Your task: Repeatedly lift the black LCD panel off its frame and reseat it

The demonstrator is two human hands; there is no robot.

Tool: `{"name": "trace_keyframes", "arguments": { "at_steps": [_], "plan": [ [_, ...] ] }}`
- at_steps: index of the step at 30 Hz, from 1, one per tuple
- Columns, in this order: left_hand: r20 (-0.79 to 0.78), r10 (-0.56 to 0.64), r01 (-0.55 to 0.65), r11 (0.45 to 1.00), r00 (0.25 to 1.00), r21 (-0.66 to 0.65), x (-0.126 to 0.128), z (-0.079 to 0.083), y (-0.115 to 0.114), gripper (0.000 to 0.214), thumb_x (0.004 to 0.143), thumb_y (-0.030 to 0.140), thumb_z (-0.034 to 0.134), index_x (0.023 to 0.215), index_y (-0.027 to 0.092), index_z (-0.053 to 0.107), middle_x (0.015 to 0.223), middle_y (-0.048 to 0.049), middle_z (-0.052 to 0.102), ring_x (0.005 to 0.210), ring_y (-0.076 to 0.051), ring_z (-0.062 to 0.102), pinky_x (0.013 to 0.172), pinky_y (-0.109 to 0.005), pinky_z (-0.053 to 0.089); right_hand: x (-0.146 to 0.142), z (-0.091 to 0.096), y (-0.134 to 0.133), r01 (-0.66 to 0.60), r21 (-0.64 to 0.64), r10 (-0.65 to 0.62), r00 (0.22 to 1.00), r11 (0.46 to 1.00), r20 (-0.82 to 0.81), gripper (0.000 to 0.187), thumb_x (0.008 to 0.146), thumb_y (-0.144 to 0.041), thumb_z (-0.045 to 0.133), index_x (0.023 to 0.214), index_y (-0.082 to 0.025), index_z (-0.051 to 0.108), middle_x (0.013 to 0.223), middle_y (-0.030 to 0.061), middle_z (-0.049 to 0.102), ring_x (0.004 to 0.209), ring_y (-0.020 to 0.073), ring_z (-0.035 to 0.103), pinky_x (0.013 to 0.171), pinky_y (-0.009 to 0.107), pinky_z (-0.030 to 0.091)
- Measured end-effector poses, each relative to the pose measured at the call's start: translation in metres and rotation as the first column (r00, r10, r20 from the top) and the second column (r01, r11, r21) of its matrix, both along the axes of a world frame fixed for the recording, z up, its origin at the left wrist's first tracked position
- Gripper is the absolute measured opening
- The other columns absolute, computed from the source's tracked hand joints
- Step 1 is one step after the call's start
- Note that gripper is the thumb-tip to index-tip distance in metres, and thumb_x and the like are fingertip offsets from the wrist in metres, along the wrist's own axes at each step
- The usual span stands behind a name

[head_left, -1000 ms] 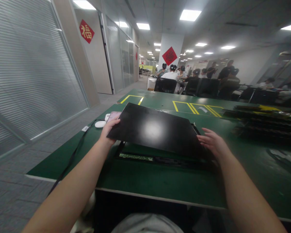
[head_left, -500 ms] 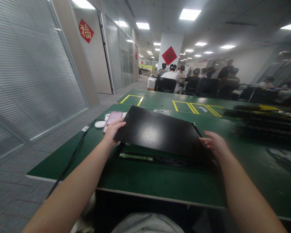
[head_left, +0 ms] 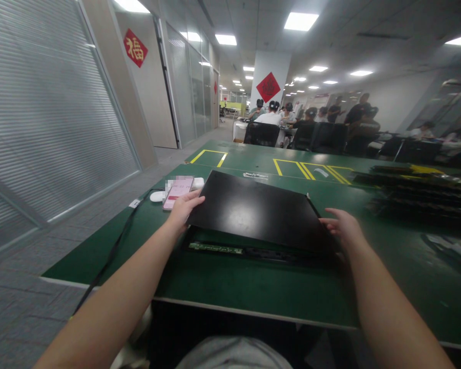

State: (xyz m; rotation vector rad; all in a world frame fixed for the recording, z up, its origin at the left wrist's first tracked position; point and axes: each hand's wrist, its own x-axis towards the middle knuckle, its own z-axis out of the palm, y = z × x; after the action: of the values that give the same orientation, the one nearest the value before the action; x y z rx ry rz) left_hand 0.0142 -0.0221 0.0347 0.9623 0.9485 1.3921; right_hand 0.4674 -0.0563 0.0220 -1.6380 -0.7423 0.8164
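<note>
A thin, glossy black screen panel (head_left: 253,207) is held tilted above the green table. My left hand (head_left: 183,211) grips its left edge, thumb lying on the upper face and fingers mostly underneath. At the right edge, my right hand (head_left: 343,229) holds the panel with its fingertips, the index finger stretched out over the side. Below the panel lies a black frame (head_left: 284,254), largely covered by it. A strip of green circuit board (head_left: 215,248) shows along the frame's near side.
A pink-screened phone (head_left: 177,190) and a white rounded item (head_left: 157,196) lie left of the panel. A black strap (head_left: 115,256) crosses the table's left edge. Stacked dark panels (head_left: 418,197) stand at right. Yellow tape marks (head_left: 305,171) line the far table (head_left: 249,152); people sit beyond.
The black screen panel has shifted slightly to the right. Both hands have moved a little to the right with it, while the frame below has stayed in place.
</note>
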Motion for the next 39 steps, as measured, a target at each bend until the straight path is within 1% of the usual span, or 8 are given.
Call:
{"name": "trace_keyframes", "arguments": {
  "at_steps": [5,8,11,16,19,28,33,39],
  "plan": [
    [-0.014,-0.059,0.059,0.998,0.998,0.003,0.002,-0.001,-0.002,0.043,0.061,0.018,0.083,0.102,0.011,0.077,0.088,-0.0115,0.079,0.081,-0.026,0.074,0.070,-0.030,0.058,0.003,-0.003,0.001,0.006,0.006,-0.006,1.000,1.000,0.027,0.033,0.078,-0.038,0.057,0.105,-0.020,0.064,0.071,0.0105,0.073,0.045,0.0131,0.050,0.035,0.020,0.036],
    [-0.021,-0.053,0.053,0.999,0.998,-0.005,0.003,-0.002,-0.002,0.046,0.059,0.019,0.084,0.104,0.012,0.076,0.089,-0.0120,0.079,0.083,-0.027,0.074,0.070,-0.031,0.058,0.005,-0.005,0.002,0.002,0.005,-0.002,0.999,1.000,0.040,0.035,0.078,-0.040,0.057,0.106,-0.020,0.064,0.073,0.0111,0.074,0.045,0.0136,0.051,0.036,0.021,0.037],
    [-0.043,-0.035,0.034,0.999,0.998,-0.015,0.003,-0.004,-0.002,0.045,0.059,0.020,0.085,0.103,0.014,0.077,0.088,-0.0111,0.079,0.083,-0.028,0.074,0.070,-0.032,0.058,0.006,-0.007,0.003,0.002,0.001,-0.002,0.999,1.000,0.054,0.035,0.078,-0.042,0.059,0.106,-0.021,0.064,0.075,0.0113,0.074,0.045,0.0138,0.051,0.036,0.022,0.036],
    [-0.046,-0.038,0.036,0.998,0.998,-0.051,0.004,-0.005,0.000,0.039,0.059,0.017,0.083,0.098,0.013,0.077,0.084,-0.0104,0.079,0.078,-0.027,0.075,0.065,-0.032,0.057,0.002,-0.006,0.002,0.013,0.007,-0.014,0.995,1.000,0.098,0.028,0.077,-0.037,0.059,0.097,-0.019,0.065,0.068,0.0092,0.071,0.047,0.0131,0.051,0.037,0.020,0.034],
    [-0.036,-0.039,0.036,0.996,0.999,-0.086,0.003,-0.005,-0.001,0.040,0.058,0.016,0.083,0.097,0.013,0.076,0.083,-0.0108,0.079,0.075,-0.026,0.074,0.064,-0.031,0.057,-0.002,-0.004,-0.001,0.002,-0.003,-0.001,0.987,1.000,0.162,0.030,0.076,-0.037,0.058,0.099,-0.019,0.066,0.071,0.0092,0.072,0.050,0.0136,0.053,0.039,0.020,0.035],
    [-0.074,-0.082,0.077,0.995,0.994,-0.061,0.000,-0.010,0.003,0.043,0.059,0.020,0.085,0.101,0.014,0.076,0.085,-0.0100,0.079,0.079,-0.027,0.074,0.068,-0.033,0.057,-0.005,0.001,-0.004,-0.010,-0.066,0.028,0.959,0.998,0.283,0.030,0.075,-0.035,0.054,0.096,-0.018,0.066,0.074,0.0093,0.072,0.053,0.0151,0.055,0.042,0.023,0.036],
    [-0.097,-0.100,0.094,0.993,0.990,-0.065,0.000,-0.010,0.002,0.046,0.059,0.022,0.085,0.103,0.012,0.075,0.089,-0.0100,0.079,0.078,-0.024,0.073,0.067,-0.030,0.055,-0.001,-0.003,-0.003,-0.020,-0.112,0.068,0.897,0.993,0.437,0.035,0.076,-0.040,0.054,0.097,-0.017,0.070,0.081,0.0091,0.074,0.058,0.0163,0.058,0.052,0.027,0.041],
    [-0.130,-0.123,0.114,0.991,0.984,-0.074,0.002,-0.010,0.001,0.055,0.058,0.026,0.086,0.109,0.012,0.072,0.091,-0.0096,0.079,0.077,-0.023,0.073,0.068,-0.030,0.054,0.003,-0.006,0.000,-0.003,-0.193,0.116,0.806,0.981,0.581,0.033,0.077,-0.040,0.054,0.096,-0.020,0.073,0.088,0.0082,0.075,0.074,0.0223,0.065,0.065,0.031,0.045]
  ]
}}
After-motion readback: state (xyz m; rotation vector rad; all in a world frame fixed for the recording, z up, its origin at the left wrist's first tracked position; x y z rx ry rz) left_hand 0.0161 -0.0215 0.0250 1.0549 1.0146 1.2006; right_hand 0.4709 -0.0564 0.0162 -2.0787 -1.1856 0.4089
